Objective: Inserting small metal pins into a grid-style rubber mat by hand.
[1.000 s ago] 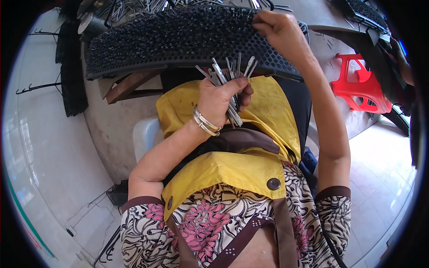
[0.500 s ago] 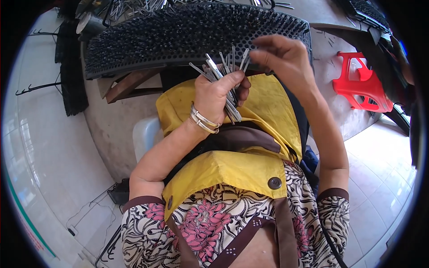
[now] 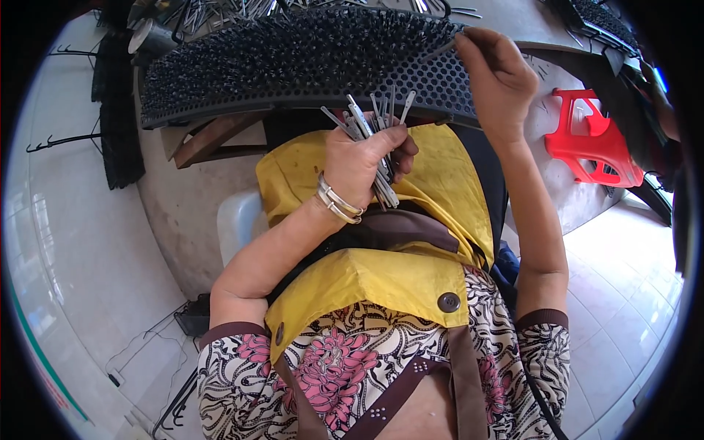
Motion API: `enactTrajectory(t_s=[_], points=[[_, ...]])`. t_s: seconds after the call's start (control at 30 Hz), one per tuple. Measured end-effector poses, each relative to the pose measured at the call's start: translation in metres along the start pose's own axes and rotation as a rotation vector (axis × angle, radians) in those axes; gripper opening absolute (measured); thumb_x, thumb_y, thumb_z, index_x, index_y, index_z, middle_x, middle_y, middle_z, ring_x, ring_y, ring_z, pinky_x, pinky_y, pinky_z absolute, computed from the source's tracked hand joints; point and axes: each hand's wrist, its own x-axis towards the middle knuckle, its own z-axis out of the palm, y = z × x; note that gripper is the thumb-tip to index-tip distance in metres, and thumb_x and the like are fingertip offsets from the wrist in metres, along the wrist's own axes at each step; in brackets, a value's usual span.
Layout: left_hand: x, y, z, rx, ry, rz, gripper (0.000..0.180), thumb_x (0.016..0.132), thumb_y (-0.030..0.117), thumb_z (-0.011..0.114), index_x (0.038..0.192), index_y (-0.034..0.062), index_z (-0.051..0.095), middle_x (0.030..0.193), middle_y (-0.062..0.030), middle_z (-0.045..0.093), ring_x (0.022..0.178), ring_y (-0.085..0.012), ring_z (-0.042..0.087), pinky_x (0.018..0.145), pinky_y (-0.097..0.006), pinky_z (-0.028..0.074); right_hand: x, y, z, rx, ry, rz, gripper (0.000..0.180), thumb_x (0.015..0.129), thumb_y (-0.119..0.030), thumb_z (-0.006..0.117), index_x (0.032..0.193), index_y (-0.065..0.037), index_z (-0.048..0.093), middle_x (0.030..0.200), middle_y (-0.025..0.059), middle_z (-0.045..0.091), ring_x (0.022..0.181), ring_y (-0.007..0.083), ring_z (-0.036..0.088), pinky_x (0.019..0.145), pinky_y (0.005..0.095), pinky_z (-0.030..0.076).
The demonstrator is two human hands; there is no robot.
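Observation:
My left hand [image 3: 361, 163] is closed round a fanned bunch of flat silver metal strips [image 3: 359, 121], their ends poking out above and below the fist. Over the right end of a black perforated tray [image 3: 440, 84], my right hand [image 3: 502, 82] pinches one thin metal strip [image 3: 438, 51]. That strip's tip reaches over the tray's holes. Dark upright pieces [image 3: 279, 55] crowd most of the tray, while its right front part shows bare holes. The left fist stays just in front of the tray's near edge, above a yellow apron [image 3: 455, 169].
Loose metal strips [image 3: 242, 9] lie behind the tray, near a metal can [image 3: 152, 38] at the back left. A wooden support [image 3: 213, 141] shows beneath. Black hooks [image 3: 70, 141] jut out at far left. On the right stand a red plastic stool [image 3: 590, 139] and another black tray [image 3: 605, 26].
My right hand has moved up and right, away from the bunch, and a single strip now shows in its fingers. My left hand has shifted only slightly.

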Motion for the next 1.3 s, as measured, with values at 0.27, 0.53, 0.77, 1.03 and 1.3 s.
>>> enactTrajectory(t_s=[0.27, 0.53, 0.77, 1.03, 1.3], points=[[0.0, 0.002, 0.001, -0.003, -0.002, -0.017, 0.009, 0.078, 0.01, 0.061, 0.079, 0.0018, 0.057, 0.065, -0.0089, 0.06, 0.05, -0.015, 0.056, 0.04, -0.024, 0.042, 0.014, 0.017, 0.018, -0.271, -0.143, -0.587, 0.014, 0.071, 0.0, 0.064, 0.085, 0.0, 0.061, 0.076, 0.0114, 0.061, 0.069, 0.0263, 0.059, 0.063, 0.0272, 0.047], [0.003, 0.002, -0.002, -0.018, 0.027, -0.011, 0.009, 0.078, 0.01, 0.06, 0.077, 0.001, 0.057, 0.064, -0.0087, 0.06, 0.049, -0.0146, 0.056, 0.04, -0.024, 0.042, -0.001, 0.0, 0.017, -0.525, -0.337, -0.471, 0.014, 0.076, -0.008, 0.063, 0.089, -0.002, 0.061, 0.074, 0.0094, 0.062, 0.068, 0.0229, 0.061, 0.06, 0.0279, 0.048], [0.001, 0.005, 0.004, -0.027, -0.001, -0.006, 0.008, 0.078, 0.008, 0.059, 0.077, 0.0007, 0.057, 0.063, -0.009, 0.059, 0.048, -0.0152, 0.056, 0.039, -0.024, 0.041, -0.021, -0.029, -0.002, 0.183, -0.563, 0.423, 0.013, 0.076, -0.001, 0.064, 0.088, 0.003, 0.062, 0.072, 0.0024, 0.062, 0.067, 0.0062, 0.057, 0.059, 0.0192, 0.047], [0.001, 0.002, 0.002, 0.019, -0.03, -0.021, 0.007, 0.077, 0.007, 0.058, 0.075, 0.0003, 0.058, 0.064, -0.009, 0.06, 0.048, -0.0149, 0.056, 0.039, -0.024, 0.041, 0.0, 0.002, 0.006, -0.039, -0.048, -0.082, 0.015, 0.074, -0.001, 0.066, 0.088, 0.002, 0.062, 0.076, 0.0033, 0.063, 0.068, 0.0059, 0.057, 0.062, 0.0183, 0.046], [-0.002, 0.001, 0.002, 0.033, -0.048, -0.05, 0.012, 0.077, 0.01, 0.063, 0.081, 0.0008, 0.056, 0.065, -0.0097, 0.058, 0.049, -0.016, 0.055, 0.038, -0.024, 0.039, 0.003, 0.015, 0.021, -0.331, -0.221, -0.666, 0.014, 0.069, 0.004, 0.063, 0.083, 0.0, 0.06, 0.076, 0.012, 0.06, 0.069, 0.0281, 0.057, 0.061, 0.0318, 0.047]])
